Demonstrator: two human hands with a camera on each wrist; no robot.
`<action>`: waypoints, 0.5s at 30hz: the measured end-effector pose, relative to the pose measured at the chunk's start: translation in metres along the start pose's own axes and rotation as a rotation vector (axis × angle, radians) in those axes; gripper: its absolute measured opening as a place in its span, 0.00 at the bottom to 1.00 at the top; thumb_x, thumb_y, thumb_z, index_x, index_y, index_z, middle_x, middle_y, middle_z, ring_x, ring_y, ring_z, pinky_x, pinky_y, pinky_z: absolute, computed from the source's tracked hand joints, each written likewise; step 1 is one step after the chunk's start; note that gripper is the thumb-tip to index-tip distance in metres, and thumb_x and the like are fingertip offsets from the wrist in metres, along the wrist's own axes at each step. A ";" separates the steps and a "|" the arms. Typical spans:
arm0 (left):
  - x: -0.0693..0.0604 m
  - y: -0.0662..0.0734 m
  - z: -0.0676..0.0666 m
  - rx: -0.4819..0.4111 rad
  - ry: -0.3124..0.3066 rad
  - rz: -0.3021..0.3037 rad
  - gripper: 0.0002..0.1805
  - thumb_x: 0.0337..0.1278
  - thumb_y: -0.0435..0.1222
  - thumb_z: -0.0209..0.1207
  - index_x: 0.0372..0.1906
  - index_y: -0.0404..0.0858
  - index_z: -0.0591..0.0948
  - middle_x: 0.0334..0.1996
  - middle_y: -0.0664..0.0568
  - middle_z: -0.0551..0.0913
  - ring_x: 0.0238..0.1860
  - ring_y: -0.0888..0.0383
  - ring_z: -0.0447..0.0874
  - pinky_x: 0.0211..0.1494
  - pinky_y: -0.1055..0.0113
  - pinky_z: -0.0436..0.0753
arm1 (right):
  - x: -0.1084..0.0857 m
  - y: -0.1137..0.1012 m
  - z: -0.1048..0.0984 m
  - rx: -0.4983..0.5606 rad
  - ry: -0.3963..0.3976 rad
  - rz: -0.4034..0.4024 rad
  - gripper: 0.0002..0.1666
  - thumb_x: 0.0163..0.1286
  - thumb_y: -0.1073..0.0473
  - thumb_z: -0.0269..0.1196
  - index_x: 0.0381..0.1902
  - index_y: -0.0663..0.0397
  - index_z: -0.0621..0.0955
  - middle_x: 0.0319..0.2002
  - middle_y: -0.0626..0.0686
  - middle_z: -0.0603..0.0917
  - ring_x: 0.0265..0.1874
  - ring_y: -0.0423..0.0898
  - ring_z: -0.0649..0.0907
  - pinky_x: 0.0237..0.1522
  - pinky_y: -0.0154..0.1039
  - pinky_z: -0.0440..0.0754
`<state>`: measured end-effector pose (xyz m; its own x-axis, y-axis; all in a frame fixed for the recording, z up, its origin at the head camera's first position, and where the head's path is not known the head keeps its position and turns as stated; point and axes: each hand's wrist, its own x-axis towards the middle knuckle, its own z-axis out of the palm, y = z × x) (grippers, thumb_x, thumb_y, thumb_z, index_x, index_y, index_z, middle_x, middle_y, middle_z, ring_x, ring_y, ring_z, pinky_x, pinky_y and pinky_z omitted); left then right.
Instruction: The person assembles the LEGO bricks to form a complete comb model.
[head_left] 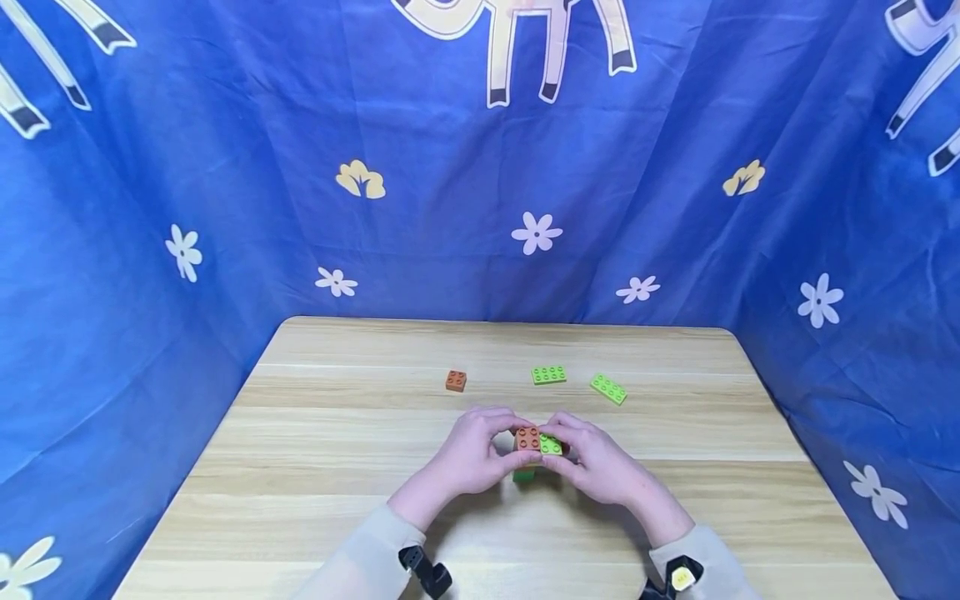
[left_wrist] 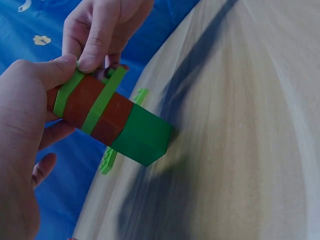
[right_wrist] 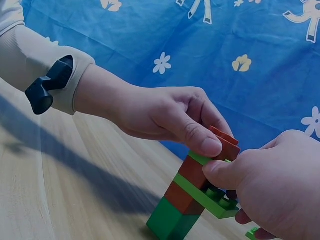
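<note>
A stack of toy building bricks stands on the wooden table between both hands. Its bottom is a dark green block (left_wrist: 142,134); above it, reddish-brown bricks alternate with lime green plates, and the lower lime plate (right_wrist: 215,204) juts out sideways. My left hand (head_left: 474,450) pinches the reddish-brown top brick (head_left: 528,438) between thumb and fingers. From the other side, my right hand (head_left: 600,460) pinches the upper lime plate (head_left: 551,446) beside that brick, thumb in front and fingers behind. Fingers partly hide the upper joints.
Farther back on the table (head_left: 337,400) lie a loose reddish-brown brick (head_left: 455,381), a lime plate (head_left: 549,375) and another lime plate (head_left: 609,388) set at an angle. A blue patterned curtain (head_left: 450,208) encloses the table at the back and sides.
</note>
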<state>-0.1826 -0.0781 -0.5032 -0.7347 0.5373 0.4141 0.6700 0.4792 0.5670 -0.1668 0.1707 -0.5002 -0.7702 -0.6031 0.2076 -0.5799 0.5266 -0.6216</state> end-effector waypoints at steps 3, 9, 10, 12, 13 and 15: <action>0.001 -0.001 0.000 0.003 0.003 0.023 0.22 0.59 0.56 0.74 0.53 0.50 0.90 0.42 0.68 0.88 0.44 0.65 0.85 0.58 0.59 0.79 | 0.000 0.001 0.001 0.007 0.004 0.002 0.23 0.79 0.47 0.65 0.66 0.49 0.83 0.47 0.36 0.78 0.38 0.37 0.78 0.40 0.36 0.81; -0.001 -0.002 0.001 -0.021 0.024 0.030 0.21 0.58 0.54 0.75 0.52 0.49 0.90 0.43 0.66 0.89 0.39 0.61 0.86 0.54 0.61 0.77 | 0.001 0.001 0.002 0.016 0.003 0.011 0.25 0.79 0.45 0.65 0.67 0.50 0.82 0.46 0.35 0.78 0.38 0.37 0.78 0.41 0.36 0.81; -0.001 -0.003 0.002 -0.024 0.027 0.035 0.21 0.58 0.54 0.76 0.52 0.49 0.90 0.43 0.66 0.89 0.39 0.61 0.86 0.55 0.60 0.77 | 0.001 0.001 0.002 0.016 0.003 0.012 0.25 0.79 0.45 0.65 0.67 0.50 0.82 0.46 0.35 0.78 0.38 0.37 0.78 0.41 0.36 0.81; 0.000 -0.003 0.002 -0.029 0.027 0.041 0.21 0.58 0.54 0.76 0.52 0.48 0.90 0.43 0.65 0.89 0.38 0.62 0.86 0.56 0.60 0.77 | 0.001 0.001 0.001 0.016 0.003 0.013 0.26 0.78 0.45 0.65 0.67 0.50 0.82 0.46 0.35 0.78 0.38 0.37 0.79 0.41 0.36 0.81; 0.000 -0.003 0.002 -0.024 0.028 0.046 0.21 0.57 0.54 0.76 0.52 0.48 0.90 0.43 0.66 0.89 0.39 0.63 0.86 0.56 0.59 0.77 | 0.001 0.001 0.001 0.013 0.003 0.012 0.26 0.78 0.45 0.65 0.67 0.50 0.82 0.46 0.35 0.78 0.38 0.37 0.79 0.40 0.36 0.81; 0.001 -0.004 0.003 -0.025 0.026 0.049 0.21 0.57 0.54 0.76 0.51 0.48 0.90 0.42 0.66 0.89 0.39 0.62 0.86 0.57 0.58 0.77 | 0.001 0.001 0.001 0.009 0.005 0.009 0.26 0.78 0.45 0.65 0.67 0.49 0.82 0.46 0.35 0.78 0.38 0.37 0.78 0.40 0.36 0.81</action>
<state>-0.1855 -0.0775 -0.5070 -0.7039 0.5414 0.4598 0.7025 0.4350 0.5633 -0.1678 0.1700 -0.5009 -0.7769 -0.5950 0.2058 -0.5704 0.5268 -0.6302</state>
